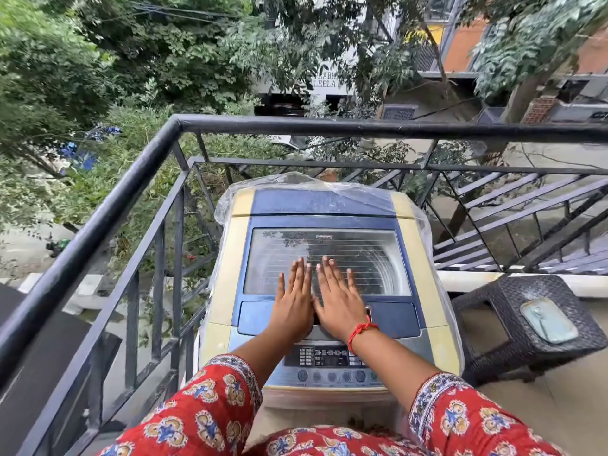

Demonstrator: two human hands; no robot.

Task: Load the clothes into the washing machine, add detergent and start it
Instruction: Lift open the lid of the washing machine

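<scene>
— We see a washing machine [324, 291] in glossy cream and blue plastic, its lid window [325, 261] clear and reflective, thin crinkled plastic film [296, 182] draped at the back.

— We also note matt black painted metal railing [296, 126], a dark woven-textured stool [526, 311], and printed red cloth sleeves [210, 409].
</scene>
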